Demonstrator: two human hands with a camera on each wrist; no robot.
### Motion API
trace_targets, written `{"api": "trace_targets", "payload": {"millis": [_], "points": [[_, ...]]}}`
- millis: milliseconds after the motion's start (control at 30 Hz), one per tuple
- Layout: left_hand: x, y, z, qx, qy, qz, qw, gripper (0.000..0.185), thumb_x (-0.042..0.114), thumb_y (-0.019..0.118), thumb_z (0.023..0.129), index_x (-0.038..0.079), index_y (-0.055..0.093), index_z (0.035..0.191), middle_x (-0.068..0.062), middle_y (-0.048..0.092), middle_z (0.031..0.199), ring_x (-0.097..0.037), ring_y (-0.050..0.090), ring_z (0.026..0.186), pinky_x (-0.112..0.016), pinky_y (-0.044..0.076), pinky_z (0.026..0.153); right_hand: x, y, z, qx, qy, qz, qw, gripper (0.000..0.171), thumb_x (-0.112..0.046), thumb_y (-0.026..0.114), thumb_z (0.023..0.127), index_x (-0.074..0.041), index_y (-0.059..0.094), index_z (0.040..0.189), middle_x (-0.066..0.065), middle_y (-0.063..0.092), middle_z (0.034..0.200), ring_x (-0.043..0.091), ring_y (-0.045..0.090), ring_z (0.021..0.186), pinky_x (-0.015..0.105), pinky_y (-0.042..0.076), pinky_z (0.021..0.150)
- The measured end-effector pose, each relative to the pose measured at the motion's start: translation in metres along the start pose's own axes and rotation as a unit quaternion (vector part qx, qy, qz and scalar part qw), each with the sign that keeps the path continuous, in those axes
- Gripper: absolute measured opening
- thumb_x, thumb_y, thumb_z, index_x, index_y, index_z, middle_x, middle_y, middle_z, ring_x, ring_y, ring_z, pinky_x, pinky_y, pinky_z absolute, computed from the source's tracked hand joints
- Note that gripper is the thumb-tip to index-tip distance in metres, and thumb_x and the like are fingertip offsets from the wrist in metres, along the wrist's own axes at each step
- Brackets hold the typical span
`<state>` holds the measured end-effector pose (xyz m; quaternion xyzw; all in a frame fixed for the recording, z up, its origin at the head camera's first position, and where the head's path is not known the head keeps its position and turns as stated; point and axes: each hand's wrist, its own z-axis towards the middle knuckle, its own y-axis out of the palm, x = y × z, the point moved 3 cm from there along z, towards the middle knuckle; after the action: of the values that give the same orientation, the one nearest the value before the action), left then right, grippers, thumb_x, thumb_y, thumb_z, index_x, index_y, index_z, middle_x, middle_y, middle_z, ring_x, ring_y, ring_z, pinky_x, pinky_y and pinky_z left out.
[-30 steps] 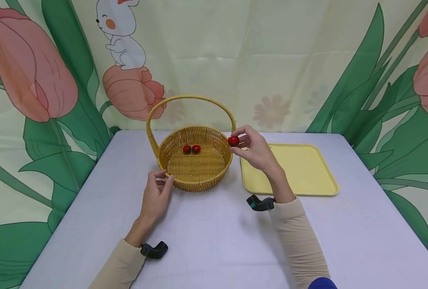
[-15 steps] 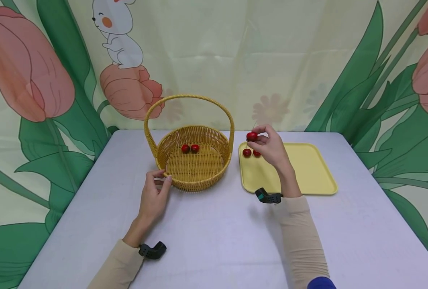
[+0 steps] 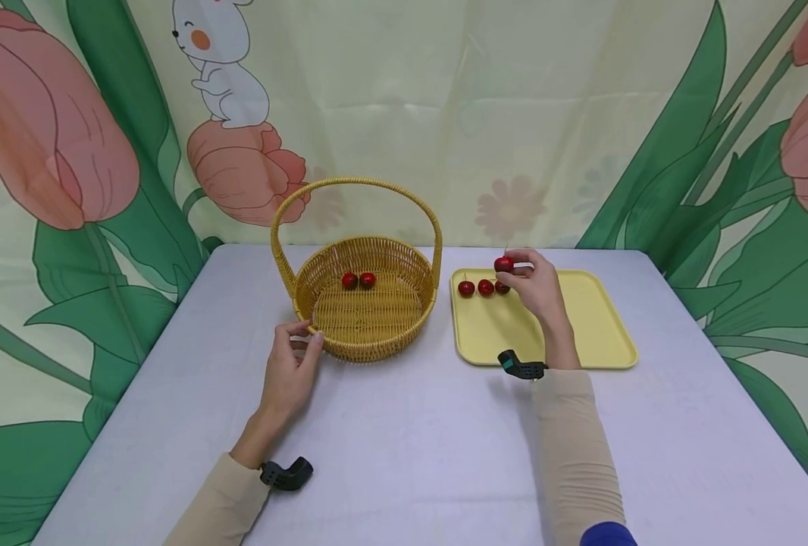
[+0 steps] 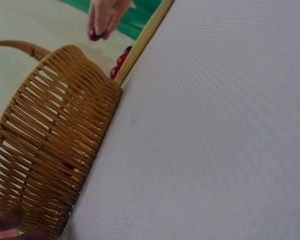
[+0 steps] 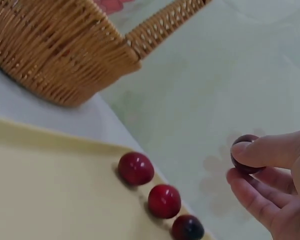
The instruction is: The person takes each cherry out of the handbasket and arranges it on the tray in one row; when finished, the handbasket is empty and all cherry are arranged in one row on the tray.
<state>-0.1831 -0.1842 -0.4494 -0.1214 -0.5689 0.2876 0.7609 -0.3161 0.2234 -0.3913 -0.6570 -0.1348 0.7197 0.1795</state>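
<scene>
My right hand point(image 3: 540, 288) pinches a dark red cherry point(image 3: 503, 264) between thumb and fingers, raised over the far edge of the yellow tray point(image 3: 595, 326). Three cherries point(image 3: 486, 287) sit in a row along that edge; the right wrist view shows the same row of cherries point(image 5: 164, 201) below the raised one. With its thumb and fingers my left hand point(image 3: 290, 377) grips the near left rim of a wicker basket point(image 3: 370, 322) with a tall hoop handle. Inside the basket, two cherries point(image 3: 359, 281) lie side by side toward the back.
A white cloth covers the table point(image 3: 404, 447). The basket stands left of the tray with a narrow gap between them. Behind the table hangs a printed curtain point(image 3: 390, 98) with tulips and a rabbit. A blue rounded thing point(image 3: 607, 534) shows at the bottom edge.
My right hand has carried the cherry rightward from beside the basket's right rim to over the tray, uncovering the cherries there. My left hand stays at the basket rim.
</scene>
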Motion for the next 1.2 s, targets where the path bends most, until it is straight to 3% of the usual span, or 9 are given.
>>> {"api": "trace_targets", "payload": {"millis": [167,333,500,833,1200], "points": [[0.0,0.0,0.0,0.0,0.0,0.001,1.0,0.046,0.033,0.054,0.103,0.002,0.043,0.135,-0.014,0.055,0.124,-0.025,0.063,0.101,-0.027,0.05,0.077,0.014,-0.004,0.003,0.011,0.027,-0.023,0.999,0.048,-0.018,0.072,0.093,-0.007,0.055,0.137,0.015,0.053,0.138,0.028,0.06,0.117,0.023,0.046,0.084],[0.0,0.0,0.001,-0.001,0.001,0.001,1.0,0.047,0.033,0.054,0.103,0.001,0.043,0.135,-0.014,0.055,0.124,-0.025,0.064,0.101,-0.028,0.05,0.078,0.029,-0.009,0.007,0.023,0.03,-0.054,0.998,0.048,-0.017,0.071,0.094,-0.006,0.056,0.138,0.018,0.053,0.139,0.034,0.061,0.119,0.022,0.047,0.081],[-0.001,0.0,0.001,-0.001,0.001,0.001,1.0,0.047,0.034,0.054,0.103,0.001,0.043,0.135,-0.014,0.055,0.124,-0.026,0.063,0.102,-0.029,0.05,0.079,0.04,-0.013,0.007,0.026,0.029,-0.084,0.996,0.047,-0.016,0.068,0.095,-0.004,0.056,0.139,0.02,0.056,0.138,0.035,0.061,0.117,0.02,0.046,0.076],[-0.002,0.0,0.0,0.0,-0.001,0.003,1.0,0.045,0.034,0.054,0.103,0.003,0.043,0.135,-0.013,0.055,0.123,-0.025,0.063,0.102,-0.028,0.05,0.079,0.055,-0.01,0.005,0.016,0.036,-0.122,0.992,0.047,-0.014,0.064,0.098,0.001,0.053,0.141,0.025,0.058,0.137,0.04,0.061,0.115,0.038,0.047,0.088],[-0.001,0.0,0.0,-0.002,-0.002,0.0,1.0,0.045,0.033,0.055,0.103,0.003,0.043,0.135,-0.013,0.054,0.123,-0.025,0.063,0.102,-0.029,0.05,0.079,0.063,-0.009,0.007,0.03,0.034,-0.149,0.988,0.045,-0.013,0.064,0.097,0.004,0.054,0.138,0.027,0.059,0.135,0.037,0.06,0.109,0.032,0.043,0.082]]}}
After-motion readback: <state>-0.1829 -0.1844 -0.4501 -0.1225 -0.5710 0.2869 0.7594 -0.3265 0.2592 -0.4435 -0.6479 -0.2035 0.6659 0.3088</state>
